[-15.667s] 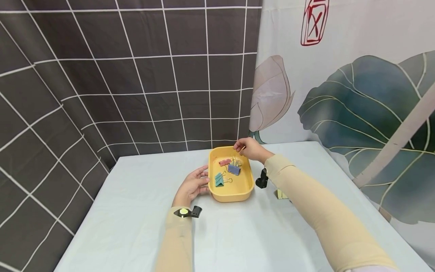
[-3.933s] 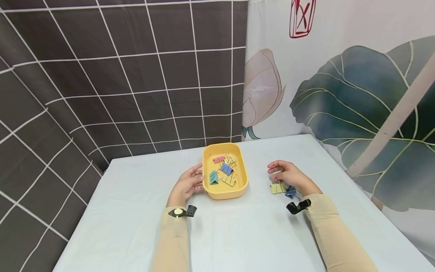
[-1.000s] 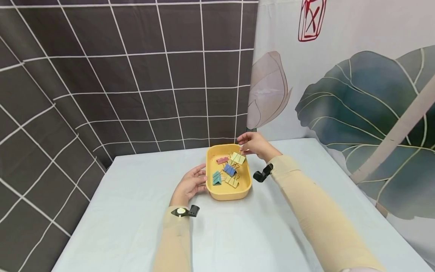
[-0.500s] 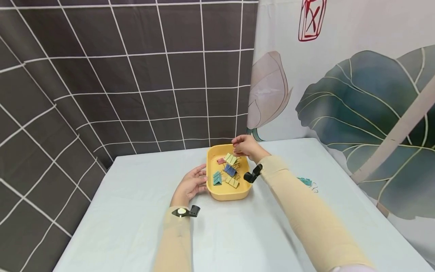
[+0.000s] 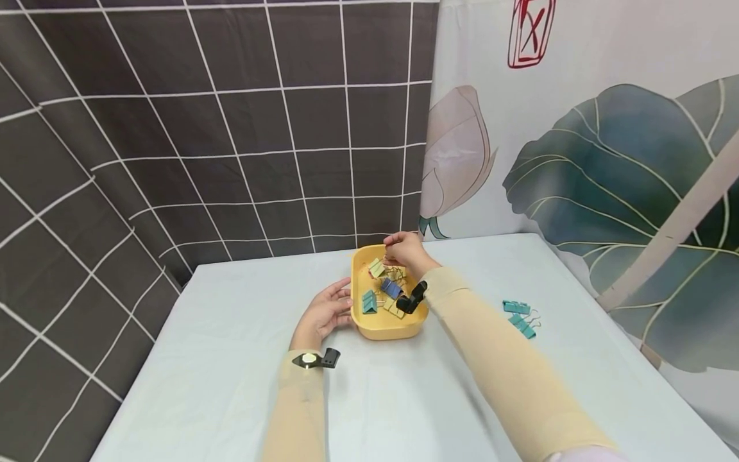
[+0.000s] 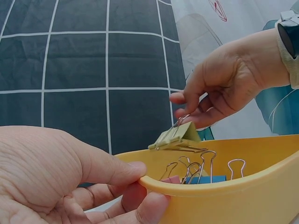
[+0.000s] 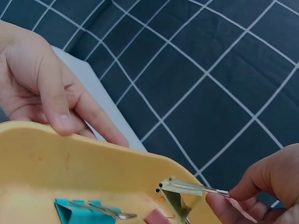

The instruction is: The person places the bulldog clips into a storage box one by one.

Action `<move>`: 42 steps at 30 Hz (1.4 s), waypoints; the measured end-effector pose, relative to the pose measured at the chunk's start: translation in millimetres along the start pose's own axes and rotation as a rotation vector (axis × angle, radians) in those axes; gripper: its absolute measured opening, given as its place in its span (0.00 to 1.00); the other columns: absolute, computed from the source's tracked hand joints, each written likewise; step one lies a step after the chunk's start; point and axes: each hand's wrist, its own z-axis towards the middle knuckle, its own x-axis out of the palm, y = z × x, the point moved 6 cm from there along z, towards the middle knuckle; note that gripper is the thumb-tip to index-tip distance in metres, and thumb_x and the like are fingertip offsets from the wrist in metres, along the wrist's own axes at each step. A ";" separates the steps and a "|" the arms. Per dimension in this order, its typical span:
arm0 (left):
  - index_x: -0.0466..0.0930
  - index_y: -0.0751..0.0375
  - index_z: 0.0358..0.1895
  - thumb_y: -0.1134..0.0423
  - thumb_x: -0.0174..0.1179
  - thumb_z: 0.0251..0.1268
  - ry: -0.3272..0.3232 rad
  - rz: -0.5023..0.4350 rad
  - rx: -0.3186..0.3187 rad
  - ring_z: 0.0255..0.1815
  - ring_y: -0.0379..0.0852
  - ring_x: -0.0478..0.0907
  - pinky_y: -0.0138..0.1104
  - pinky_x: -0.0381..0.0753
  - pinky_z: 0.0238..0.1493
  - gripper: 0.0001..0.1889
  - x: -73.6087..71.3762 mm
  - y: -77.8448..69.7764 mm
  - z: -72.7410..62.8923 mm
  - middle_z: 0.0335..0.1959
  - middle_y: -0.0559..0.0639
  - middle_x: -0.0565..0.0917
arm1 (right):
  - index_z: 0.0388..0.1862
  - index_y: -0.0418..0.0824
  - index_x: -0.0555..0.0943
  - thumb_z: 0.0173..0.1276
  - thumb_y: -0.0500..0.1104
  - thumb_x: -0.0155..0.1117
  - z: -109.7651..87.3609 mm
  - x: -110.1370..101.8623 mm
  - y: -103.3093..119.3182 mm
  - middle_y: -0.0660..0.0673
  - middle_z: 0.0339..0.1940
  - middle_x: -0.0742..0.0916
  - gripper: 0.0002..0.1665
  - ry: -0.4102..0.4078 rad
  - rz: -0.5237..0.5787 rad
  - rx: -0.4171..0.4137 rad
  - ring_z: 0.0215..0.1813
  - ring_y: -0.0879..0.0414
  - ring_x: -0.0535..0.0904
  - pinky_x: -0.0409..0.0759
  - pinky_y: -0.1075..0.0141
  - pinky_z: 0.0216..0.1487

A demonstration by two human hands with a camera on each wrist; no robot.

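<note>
My right hand [image 5: 407, 253] pinches a wire handle of a yellow binder clip [image 6: 175, 136] and holds it tilted over the far part of a yellow tray [image 5: 388, 332]. My left hand [image 5: 323, 313] rests against the tray's left side, its thumb tip at the rim and its fingers along the outer wall. Inside the tray lie a teal binder clip [image 5: 369, 301], a blue binder clip [image 5: 391, 288], a pink binder clip [image 7: 157, 217] mostly covered in the head view, and yellow binder clips [image 5: 394, 308] partly hidden by the right hand and wrist camera.
Two teal binder clips, an upper clip [image 5: 516, 307] and a lower clip [image 5: 522, 325], lie on the white table [image 5: 231, 359] to the right of my right sleeve. A dark gridded curtain [image 5: 260, 128] and a printed backdrop [image 5: 491, 212] hang behind the table.
The right hand has brought a yellow binder clip from the right side of the table and moved it leftward across the tray. The teal clips at right have come out from behind the sleeve.
</note>
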 end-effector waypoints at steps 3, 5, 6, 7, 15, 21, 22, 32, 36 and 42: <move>0.65 0.56 0.76 0.79 0.55 0.69 -0.008 0.002 0.002 0.41 0.48 0.82 0.33 0.88 0.32 0.33 -0.4 -0.6 -0.2 0.60 0.61 0.72 | 0.56 0.26 0.76 0.63 0.22 0.55 0.1 4.7 -1.5 0.41 0.36 0.78 0.20 -0.016 0.005 0.014 0.24 0.55 0.81 0.89 0.63 0.37; 0.65 0.55 0.76 0.79 0.55 0.69 -0.009 0.001 -0.001 0.41 0.47 0.81 0.33 0.88 0.32 0.33 -0.2 -1.0 -0.5 0.61 0.62 0.72 | 0.57 0.26 0.75 0.62 0.21 0.53 -0.5 7.4 -3.0 0.41 0.33 0.77 0.22 -0.021 0.034 0.030 0.23 0.54 0.80 0.87 0.60 0.37; 0.64 0.56 0.76 0.79 0.55 0.69 -0.008 0.003 -0.001 0.41 0.47 0.81 0.32 0.87 0.32 0.33 0.1 -1.2 -0.8 0.61 0.62 0.72 | 0.57 0.25 0.75 0.62 0.20 0.52 -0.9 8.9 -4.0 0.40 0.32 0.77 0.23 -0.019 0.055 0.039 0.23 0.53 0.80 0.86 0.58 0.38; 0.64 0.56 0.76 0.79 0.55 0.69 -0.008 0.003 -0.002 0.41 0.47 0.81 0.32 0.87 0.32 0.33 0.2 -1.4 -1.1 0.61 0.62 0.71 | 0.58 0.25 0.74 0.61 0.20 0.52 -1.2 10.2 -5.0 0.40 0.32 0.77 0.24 -0.020 0.069 0.045 0.23 0.52 0.79 0.86 0.57 0.38; 0.64 0.57 0.76 0.79 0.54 0.69 0.001 -0.004 -0.005 0.41 0.47 0.81 0.32 0.87 0.31 0.33 0.7 -0.8 -1.7 0.59 0.59 0.72 | 0.56 0.24 0.75 0.62 0.20 0.52 -4.8 19.1 -9.8 0.40 0.30 0.77 0.22 -0.019 0.079 0.041 0.24 0.49 0.81 0.86 0.44 0.52; 0.65 0.56 0.76 0.79 0.55 0.69 -0.002 -0.012 -0.005 0.41 0.47 0.81 0.32 0.87 0.31 0.33 -0.4 -0.2 -1.3 0.58 0.59 0.72 | 0.57 0.24 0.75 0.63 0.21 0.52 -3.8 24.0 -11.8 0.40 0.30 0.77 0.22 -0.022 0.065 0.042 0.26 0.49 0.82 0.85 0.43 0.54; 0.65 0.56 0.76 0.79 0.55 0.69 -0.003 -0.011 -0.003 0.40 0.46 0.81 0.32 0.87 0.31 0.33 -0.4 -0.4 -1.5 0.58 0.59 0.73 | 0.57 0.25 0.74 0.63 0.21 0.51 -3.6 24.6 -12.6 0.39 0.32 0.77 0.22 -0.022 0.071 0.048 0.27 0.47 0.83 0.84 0.42 0.55; 0.64 0.58 0.76 0.79 0.54 0.68 0.002 -0.018 0.003 0.39 0.46 0.81 0.31 0.87 0.29 0.34 0.7 -0.5 -1.5 0.55 0.56 0.73 | 0.61 0.25 0.72 0.66 0.24 0.49 -3.9 22.5 -14.3 0.34 0.40 0.78 0.24 -0.032 0.110 0.065 0.36 0.38 0.87 0.84 0.42 0.56; 0.62 0.58 0.77 0.79 0.54 0.68 0.004 -0.018 0.003 0.39 0.46 0.81 0.31 0.87 0.30 0.34 1.9 -0.5 -1.7 0.57 0.58 0.73 | 0.55 0.28 0.76 0.70 0.28 0.53 -6.6 10.9 -10.1 0.41 0.36 0.77 0.16 -0.084 0.068 0.033 0.29 0.52 0.82 0.88 0.53 0.52; 0.64 0.57 0.77 0.79 0.55 0.69 -0.010 -0.002 0.001 0.40 0.47 0.81 0.32 0.87 0.31 0.34 1.0 0.3 -1.3 0.60 0.61 0.72 | 0.55 0.30 0.76 0.76 0.36 0.56 -10.3 -9.8 -4.2 0.41 0.40 0.78 0.13 -0.090 0.080 0.025 0.35 0.55 0.80 0.88 0.65 0.47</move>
